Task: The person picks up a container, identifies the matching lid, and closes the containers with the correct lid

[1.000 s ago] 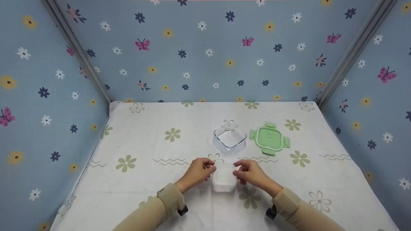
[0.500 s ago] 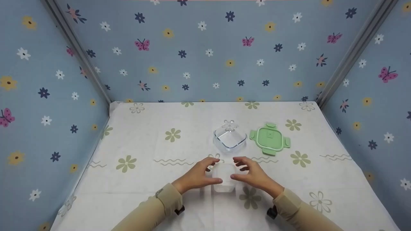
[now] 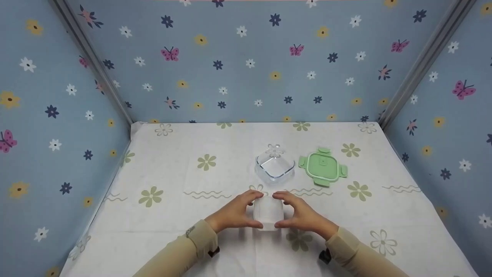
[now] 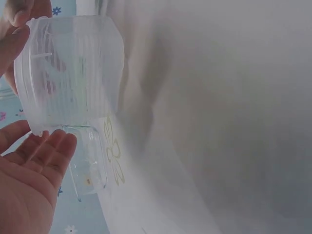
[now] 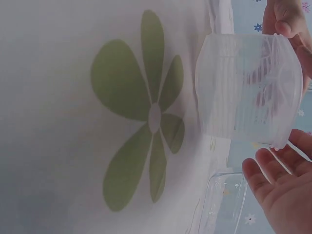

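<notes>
A translucent white plastic food container (image 3: 268,215) with ridged walls stands close to the person, between both hands. My left hand (image 3: 232,211) holds its left side, thumb at the near corner and fingers at the far corner. On the opposite side, my right hand (image 3: 305,215) mirrors that hold. In the left wrist view, the left fingertips (image 4: 68,141) are right at the edge of the container's upper rim (image 4: 29,73). The right wrist view shows the right fingertips (image 5: 251,168) at the rim too, and the patterned wall through the clear body (image 5: 234,87).
Behind the container sits a square clear glass dish (image 3: 275,165) without a lid. A green lid with side flaps (image 3: 323,166) lies to its right. The table wears a white flowered cloth (image 3: 169,173); blue patterned walls (image 3: 246,61) enclose it behind and at both sides.
Both hands first spread off the container's sides, thumbs lifting over its top. Now the thumbs have come down to the near corners and the fingers curve round the far ones. Dish and green lid stay put.
</notes>
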Motion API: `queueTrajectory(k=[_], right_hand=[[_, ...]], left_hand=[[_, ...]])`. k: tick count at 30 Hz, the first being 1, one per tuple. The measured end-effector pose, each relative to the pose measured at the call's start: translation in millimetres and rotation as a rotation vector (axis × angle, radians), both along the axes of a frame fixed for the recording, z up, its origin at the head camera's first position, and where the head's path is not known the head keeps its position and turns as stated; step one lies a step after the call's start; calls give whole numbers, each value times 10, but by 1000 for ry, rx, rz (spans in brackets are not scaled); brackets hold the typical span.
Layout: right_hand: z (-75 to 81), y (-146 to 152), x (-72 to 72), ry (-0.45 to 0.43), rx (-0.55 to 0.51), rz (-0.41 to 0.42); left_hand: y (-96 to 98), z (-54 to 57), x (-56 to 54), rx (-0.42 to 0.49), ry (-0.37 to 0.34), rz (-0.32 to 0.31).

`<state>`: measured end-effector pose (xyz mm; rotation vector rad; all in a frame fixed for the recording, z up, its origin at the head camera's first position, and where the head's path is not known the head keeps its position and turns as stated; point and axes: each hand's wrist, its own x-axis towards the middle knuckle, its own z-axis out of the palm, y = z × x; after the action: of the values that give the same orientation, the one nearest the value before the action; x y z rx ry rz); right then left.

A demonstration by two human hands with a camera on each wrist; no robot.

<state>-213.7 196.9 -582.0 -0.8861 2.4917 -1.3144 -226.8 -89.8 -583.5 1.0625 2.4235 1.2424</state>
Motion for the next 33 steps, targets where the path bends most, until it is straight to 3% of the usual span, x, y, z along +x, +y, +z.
queueTrajectory(k=[14, 25, 33], right_hand=[[-4, -10, -10, -34, 16, 5], [-30, -9, -7, 15, 38, 17], [20, -8, -13, -22, 64, 11]], left_hand=[[-2, -16, -8, 0, -6, 7], [-13, -31, 12, -12, 13, -12], [-9, -37, 8, -43, 16, 15]])
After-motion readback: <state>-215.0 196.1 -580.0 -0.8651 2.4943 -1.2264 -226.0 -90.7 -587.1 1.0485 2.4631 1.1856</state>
